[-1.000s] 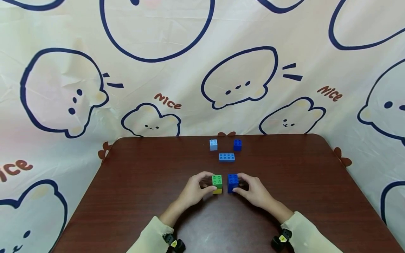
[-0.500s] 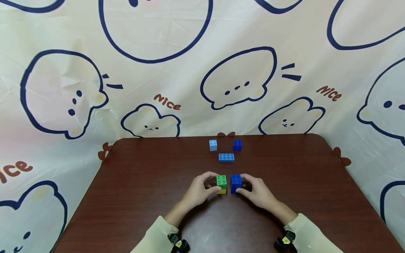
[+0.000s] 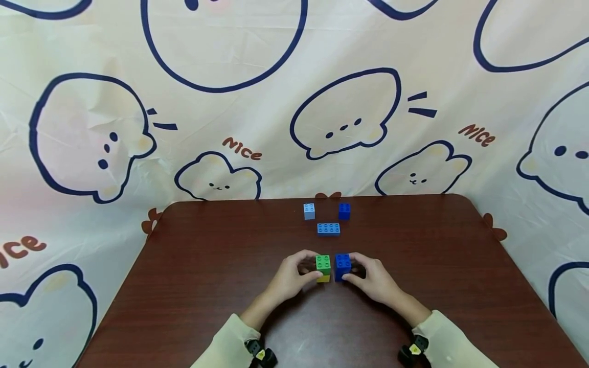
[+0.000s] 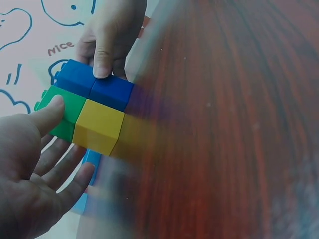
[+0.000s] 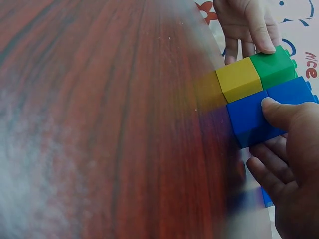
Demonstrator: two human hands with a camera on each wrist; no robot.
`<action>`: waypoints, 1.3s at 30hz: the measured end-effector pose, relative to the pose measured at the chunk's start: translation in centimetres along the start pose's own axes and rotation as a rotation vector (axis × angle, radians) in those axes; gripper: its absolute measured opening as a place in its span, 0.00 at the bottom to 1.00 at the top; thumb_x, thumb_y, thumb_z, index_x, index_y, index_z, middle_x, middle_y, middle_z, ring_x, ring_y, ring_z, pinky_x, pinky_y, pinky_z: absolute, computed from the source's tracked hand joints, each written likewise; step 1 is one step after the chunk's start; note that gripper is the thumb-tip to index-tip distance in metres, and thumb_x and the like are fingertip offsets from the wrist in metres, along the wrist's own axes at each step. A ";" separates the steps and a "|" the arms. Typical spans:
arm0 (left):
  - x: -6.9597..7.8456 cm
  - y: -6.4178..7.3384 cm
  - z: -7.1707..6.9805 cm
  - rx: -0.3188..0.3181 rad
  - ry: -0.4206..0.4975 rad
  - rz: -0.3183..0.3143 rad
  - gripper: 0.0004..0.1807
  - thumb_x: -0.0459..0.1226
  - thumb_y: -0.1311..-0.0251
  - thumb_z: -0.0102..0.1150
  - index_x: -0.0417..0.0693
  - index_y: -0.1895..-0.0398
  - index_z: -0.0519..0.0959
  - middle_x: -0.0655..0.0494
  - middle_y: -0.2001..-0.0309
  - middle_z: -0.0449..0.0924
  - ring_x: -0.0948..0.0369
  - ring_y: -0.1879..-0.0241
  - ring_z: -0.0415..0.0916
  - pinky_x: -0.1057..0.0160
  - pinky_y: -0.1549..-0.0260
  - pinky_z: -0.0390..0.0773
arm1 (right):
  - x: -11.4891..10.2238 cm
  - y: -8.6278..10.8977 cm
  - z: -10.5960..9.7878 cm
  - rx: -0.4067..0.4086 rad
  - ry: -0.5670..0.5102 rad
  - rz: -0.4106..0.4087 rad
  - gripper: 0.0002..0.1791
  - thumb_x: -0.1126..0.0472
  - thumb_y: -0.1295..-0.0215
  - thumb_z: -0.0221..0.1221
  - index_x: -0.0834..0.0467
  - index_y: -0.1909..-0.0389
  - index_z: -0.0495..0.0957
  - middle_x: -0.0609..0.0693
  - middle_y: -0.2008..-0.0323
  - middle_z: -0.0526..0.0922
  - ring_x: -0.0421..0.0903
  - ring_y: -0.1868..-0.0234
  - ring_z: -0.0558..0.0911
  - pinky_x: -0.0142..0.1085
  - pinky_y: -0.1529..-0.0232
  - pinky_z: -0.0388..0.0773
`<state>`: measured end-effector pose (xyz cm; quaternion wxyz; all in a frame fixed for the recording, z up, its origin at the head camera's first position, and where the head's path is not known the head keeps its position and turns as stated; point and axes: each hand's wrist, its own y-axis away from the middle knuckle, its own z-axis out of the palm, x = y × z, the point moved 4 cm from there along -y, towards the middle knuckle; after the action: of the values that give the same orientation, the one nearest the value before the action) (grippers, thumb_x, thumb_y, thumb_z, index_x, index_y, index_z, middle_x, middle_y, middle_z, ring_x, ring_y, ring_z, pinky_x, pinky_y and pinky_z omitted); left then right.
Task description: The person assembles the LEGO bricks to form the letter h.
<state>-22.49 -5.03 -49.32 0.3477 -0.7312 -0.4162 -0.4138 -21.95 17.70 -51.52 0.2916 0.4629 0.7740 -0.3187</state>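
Observation:
My left hand (image 3: 289,276) pinches the upper part of a two-brick stack, a green brick (image 3: 323,262) on top of a yellow brick (image 4: 99,127). In my right hand (image 3: 376,278) is a stack of two dark blue bricks (image 3: 342,267), gripped between thumb and fingers. Both stacks stand upright, side by side on the table, with a narrow gap between them in the head view. Thumbs lie on the near faces; the fingers behind the stacks are partly hidden.
Beyond the hands, a long light blue brick (image 3: 329,229) lies on the brown table (image 3: 221,245). Farther back are a small light blue brick (image 3: 309,211) on the left and a small dark blue brick (image 3: 344,211) on the right. A patterned cloth (image 3: 276,117) hangs behind.
Both hands have shifted right with their stacks, the left one farther, so the gap between green-yellow and blue has narrowed. The three bricks behind have stayed in place.

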 end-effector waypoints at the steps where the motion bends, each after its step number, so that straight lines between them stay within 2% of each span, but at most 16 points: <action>1: 0.0 0.0 0.0 -0.001 -0.001 -0.002 0.18 0.32 0.39 0.70 0.42 0.45 0.80 0.48 0.52 0.84 0.49 0.53 0.84 0.61 0.59 0.82 | 0.0 0.0 0.0 0.000 -0.001 -0.001 0.21 0.61 0.36 0.70 0.60 0.44 0.78 0.51 0.53 0.86 0.45 0.55 0.86 0.39 0.55 0.84; 8: -0.3 0.3 -0.1 -0.035 -0.016 -0.014 0.22 0.36 0.40 0.73 0.45 0.42 0.79 0.50 0.49 0.83 0.50 0.51 0.82 0.55 0.55 0.83 | 0.0 0.0 0.2 0.002 -0.016 -0.004 0.21 0.63 0.38 0.71 0.58 0.44 0.78 0.49 0.54 0.86 0.42 0.56 0.85 0.37 0.55 0.84; 13: -0.5 0.4 -0.8 -0.069 0.009 -0.014 0.25 0.41 0.34 0.68 0.43 0.37 0.75 0.48 0.44 0.81 0.49 0.46 0.80 0.53 0.52 0.82 | 0.0 0.1 0.2 0.008 -0.019 -0.012 0.21 0.63 0.38 0.71 0.58 0.44 0.79 0.49 0.55 0.86 0.41 0.57 0.85 0.36 0.56 0.84; 17: -0.4 0.2 -1.7 -0.044 0.033 -0.003 0.23 0.39 0.28 0.60 0.38 0.35 0.74 0.42 0.40 0.79 0.49 0.43 0.79 0.53 0.49 0.80 | 0.1 0.2 0.2 0.016 -0.013 -0.029 0.21 0.62 0.38 0.71 0.58 0.45 0.79 0.49 0.56 0.87 0.41 0.58 0.85 0.37 0.58 0.84; 21: -0.4 -0.4 -2.5 0.010 0.029 -0.019 0.20 0.36 0.25 0.56 0.38 0.35 0.74 0.41 0.39 0.78 0.50 0.42 0.78 0.50 0.46 0.79 | 0.2 0.1 0.2 0.017 -0.008 -0.028 0.21 0.62 0.37 0.71 0.58 0.45 0.79 0.49 0.56 0.87 0.41 0.58 0.85 0.37 0.57 0.84; 23: -0.3 -0.8 -2.7 0.040 0.031 -0.036 0.19 0.35 0.25 0.54 0.38 0.36 0.74 0.40 0.39 0.78 0.49 0.41 0.78 0.47 0.45 0.78 | 0.2 0.1 0.1 0.014 -0.006 -0.027 0.21 0.62 0.37 0.71 0.59 0.45 0.78 0.49 0.55 0.87 0.42 0.58 0.85 0.37 0.57 0.84; 24: 0.2 -0.9 -2.9 0.053 0.031 -0.037 0.18 0.35 0.24 0.54 0.37 0.36 0.74 0.39 0.40 0.79 0.48 0.41 0.78 0.45 0.44 0.77 | 0.2 0.2 0.1 0.012 -0.005 -0.023 0.21 0.63 0.37 0.70 0.59 0.45 0.78 0.49 0.55 0.87 0.42 0.58 0.86 0.38 0.57 0.84; 27: 0.1 -1.9 -3.2 0.076 0.035 -0.043 0.19 0.37 0.24 0.54 0.38 0.36 0.75 0.39 0.40 0.79 0.48 0.41 0.78 0.43 0.43 0.76 | 0.1 0.2 0.1 0.010 -0.006 -0.016 0.21 0.63 0.37 0.70 0.59 0.45 0.78 0.50 0.55 0.86 0.43 0.58 0.86 0.38 0.57 0.84; 35: -1.1 -5.1 -3.3 0.070 -0.035 -0.052 0.25 0.46 0.24 0.55 0.39 0.33 0.73 0.42 0.39 0.79 0.51 0.40 0.77 0.49 0.42 0.78 | 0.2 0.2 0.2 0.009 -0.006 -0.005 0.21 0.63 0.37 0.70 0.60 0.45 0.78 0.51 0.55 0.86 0.43 0.58 0.86 0.37 0.57 0.84; 39: -1.2 -6.4 -3.0 0.062 -0.063 -0.037 0.25 0.45 0.24 0.55 0.38 0.33 0.73 0.44 0.39 0.79 0.52 0.40 0.77 0.51 0.43 0.79 | 0.2 0.1 0.2 0.006 -0.010 -0.001 0.21 0.62 0.37 0.70 0.60 0.44 0.78 0.51 0.55 0.86 0.43 0.58 0.86 0.37 0.57 0.84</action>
<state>-29.54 -5.34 -48.07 0.3491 -0.7249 -0.4532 -0.3838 -21.89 17.71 -51.86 0.2941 0.4617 0.7718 -0.3234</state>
